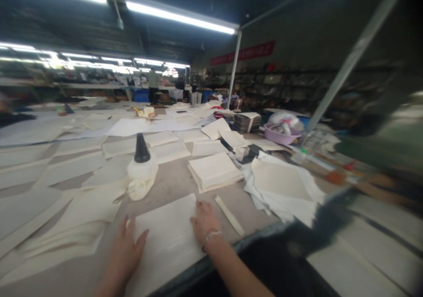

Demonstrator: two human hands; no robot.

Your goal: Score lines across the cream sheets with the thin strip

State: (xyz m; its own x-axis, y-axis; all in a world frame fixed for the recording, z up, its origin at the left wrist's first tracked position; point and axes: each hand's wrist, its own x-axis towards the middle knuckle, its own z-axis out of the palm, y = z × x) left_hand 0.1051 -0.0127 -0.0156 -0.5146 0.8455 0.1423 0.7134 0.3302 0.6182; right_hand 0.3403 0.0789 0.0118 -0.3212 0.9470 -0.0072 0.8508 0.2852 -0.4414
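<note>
A pale cream sheet [168, 235] lies flat on the table in front of me, between my two hands. My left hand [127, 246] is at its left edge, fingers spread and slightly blurred, holding nothing I can see. At the sheet's upper right edge rests my right hand [205, 223], fingers stretched over the border, a bracelet on the wrist. Just right of that hand lies a slim, pale, stick-like strip [229, 214]. Beyond the sheet stands a white squeeze bottle [142, 169] with a black cone-shaped top, a yellowish lump at its base. A small stack of cream sheets [216, 171] lies farther right.
Rows of cream pieces [77, 168] cover the table's left and far parts. White wrapping with a beige panel [280, 180] lies to the right. Behind are a strapped dark stack [247, 123] and a purple basin [282, 135]. The table's dark edge [264, 235] runs nearby.
</note>
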